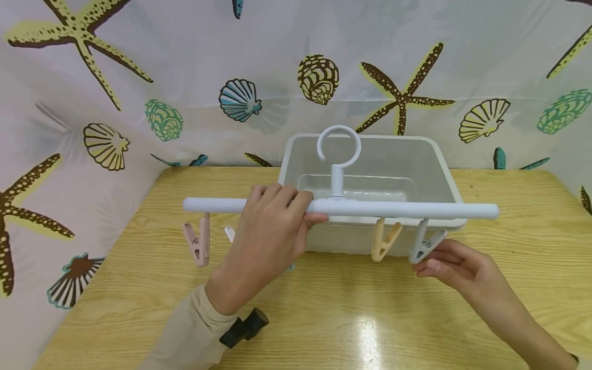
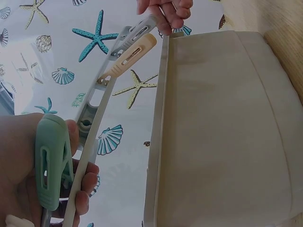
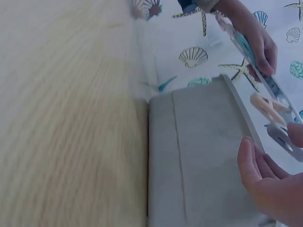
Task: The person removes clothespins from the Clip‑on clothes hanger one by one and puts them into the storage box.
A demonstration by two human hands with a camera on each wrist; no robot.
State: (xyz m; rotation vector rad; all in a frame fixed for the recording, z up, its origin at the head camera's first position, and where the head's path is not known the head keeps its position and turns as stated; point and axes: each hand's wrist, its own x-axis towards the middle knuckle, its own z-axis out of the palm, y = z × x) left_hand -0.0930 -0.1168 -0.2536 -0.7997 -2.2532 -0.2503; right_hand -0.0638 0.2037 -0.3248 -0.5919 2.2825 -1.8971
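Note:
My left hand [image 1: 270,231] grips the bar of a white clip hanger [image 1: 398,209] left of its hook, holding it level above the table. Clothespins hang under the bar: a pink one [image 1: 199,241] at the left end, an orange one [image 1: 385,240] and a grey one [image 1: 425,242] toward the right. A green clothespin [image 2: 51,161] shows beside my left palm in the left wrist view; a white one is mostly hidden by that hand. At the grey clothespin's lower end is my right hand [image 1: 467,277], thumb and fingers loosely parted, fingertips near or touching it.
Behind the hanger, a pale grey plastic bin [image 1: 296,154] stands on the wooden table [image 1: 324,313]. A curtain [image 1: 277,46] printed with shells and starfish encloses the back and sides. A black strap piece [image 1: 244,326] is at my left wrist.

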